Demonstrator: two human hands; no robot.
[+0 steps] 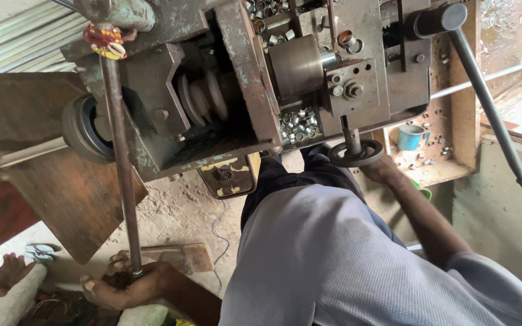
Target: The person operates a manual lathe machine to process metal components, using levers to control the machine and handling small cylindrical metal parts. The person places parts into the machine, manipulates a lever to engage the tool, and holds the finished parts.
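The left hand [125, 287] is closed around the lower end of a long rusty steel lever rod [119, 163], whose long axis runs straight away from the grip up to the worn grey-green metal machine [212, 78]. The right hand [379, 169] rests against a small dark round handwheel [356, 154] under the machine's front edge; its fingers are hidden, so its hold cannot be told. A blue plastic cup [411, 137] sits near it on the wooden shelf [448, 166].

Both hands closed in a grip — left hand [125, 287] low with arm bent, right hand [379, 170] reaching forward, arm extended.
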